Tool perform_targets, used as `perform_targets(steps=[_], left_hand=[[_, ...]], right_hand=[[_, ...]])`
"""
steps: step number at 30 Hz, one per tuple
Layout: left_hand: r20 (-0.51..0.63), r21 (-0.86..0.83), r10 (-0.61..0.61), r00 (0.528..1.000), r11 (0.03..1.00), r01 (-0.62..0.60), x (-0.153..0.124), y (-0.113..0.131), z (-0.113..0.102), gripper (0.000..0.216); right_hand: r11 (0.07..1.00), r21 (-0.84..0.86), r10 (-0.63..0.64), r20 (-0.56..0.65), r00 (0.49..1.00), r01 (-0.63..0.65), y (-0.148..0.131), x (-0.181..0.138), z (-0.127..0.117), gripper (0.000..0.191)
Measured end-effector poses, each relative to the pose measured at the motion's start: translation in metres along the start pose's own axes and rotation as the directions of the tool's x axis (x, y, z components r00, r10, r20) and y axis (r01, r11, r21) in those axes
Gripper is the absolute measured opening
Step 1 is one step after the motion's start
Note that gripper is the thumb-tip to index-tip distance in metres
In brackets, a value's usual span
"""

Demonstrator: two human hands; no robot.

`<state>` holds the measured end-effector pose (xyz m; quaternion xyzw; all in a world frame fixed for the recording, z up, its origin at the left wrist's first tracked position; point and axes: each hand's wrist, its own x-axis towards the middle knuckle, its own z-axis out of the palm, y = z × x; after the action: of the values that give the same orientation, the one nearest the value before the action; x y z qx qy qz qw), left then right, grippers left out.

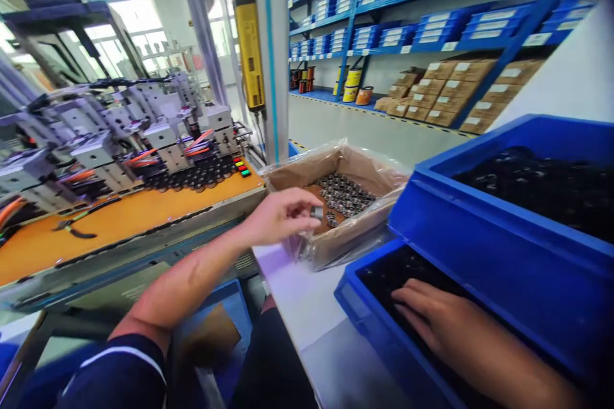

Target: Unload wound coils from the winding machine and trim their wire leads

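Observation:
My left hand (285,214) pinches a small dark cylindrical part (316,212) between thumb and fingers. It hangs over the near left edge of a cardboard box (330,249) lined with clear plastic. Inside that box lie many small metallic-and-black parts (348,195). My right hand (434,313) reaches into the lower blue bin (369,326), its fingers stretched out over the small black parts (407,268) there. The fingertips are close to or touching these parts; nothing held shows in that hand.
A second blue bin (503,223) with black parts overhangs the lower one. On the left, a machine (163,140) stands on an orange worktop (134,214), with rows of black round parts (196,172) and pliers (79,223). Blue shelving (355,13) and cartons (441,89) stand behind.

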<state>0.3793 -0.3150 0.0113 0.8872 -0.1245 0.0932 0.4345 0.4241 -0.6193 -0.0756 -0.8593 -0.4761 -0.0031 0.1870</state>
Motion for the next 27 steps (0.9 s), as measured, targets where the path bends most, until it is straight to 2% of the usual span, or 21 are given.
perform_targets(steps=[2,3,5,7,8,12,15,18,23,27], left_hand=[[-0.106,-0.342,-0.053,0.993,0.940,0.013,-0.063,0.003,0.006,0.035],[-0.154,-0.455,-0.103,0.983,0.890,0.022,-0.089,0.004,0.010,0.034],[-0.243,-0.593,-0.205,0.948,0.805,0.022,-0.129,0.008,0.017,0.032],[-0.306,-0.654,-0.274,0.912,0.757,0.008,-0.152,0.016,0.021,0.031],[-0.319,-0.662,-0.284,0.904,0.750,0.002,-0.159,0.021,0.023,0.031],[-0.324,-0.641,-0.233,0.917,0.767,-0.031,-0.174,0.041,0.027,0.033],[-0.294,-0.636,-0.207,0.933,0.771,-0.030,-0.183,0.050,0.032,0.032],[-0.241,-0.688,-0.203,0.949,0.725,-0.020,-0.192,0.051,0.039,0.030],[-0.089,-0.808,-0.302,0.949,0.579,0.108,-0.195,0.049,0.055,0.042],[-0.110,-0.842,-0.321,0.941,0.533,0.084,-0.189,0.051,0.064,0.044]], right_hand=[[0.996,0.000,-0.083,-0.129,0.988,0.084,-0.002,0.003,0.001,0.023],[0.990,-0.020,-0.141,-0.211,0.967,0.140,-0.005,0.005,-0.001,0.020],[0.965,-0.087,-0.262,-0.371,0.891,0.247,-0.020,0.013,-0.009,0.014],[0.942,-0.124,-0.331,-0.475,0.815,0.311,-0.048,0.022,-0.020,0.010],[0.937,-0.106,-0.339,-0.499,0.798,0.332,-0.065,0.027,-0.025,0.010],[0.898,0.104,-0.327,-0.492,0.807,0.428,-0.132,0.036,-0.029,0.012],[0.855,0.239,-0.297,-0.503,0.812,0.461,-0.164,0.030,-0.019,0.011],[0.805,0.302,-0.325,-0.496,0.805,0.511,-0.175,0.020,-0.011,0.013],[0.777,0.358,-0.328,-0.472,0.818,0.518,-0.175,0.011,-0.005,0.015],[0.785,0.336,-0.340,-0.469,0.815,0.521,-0.173,0.009,-0.005,0.018]])
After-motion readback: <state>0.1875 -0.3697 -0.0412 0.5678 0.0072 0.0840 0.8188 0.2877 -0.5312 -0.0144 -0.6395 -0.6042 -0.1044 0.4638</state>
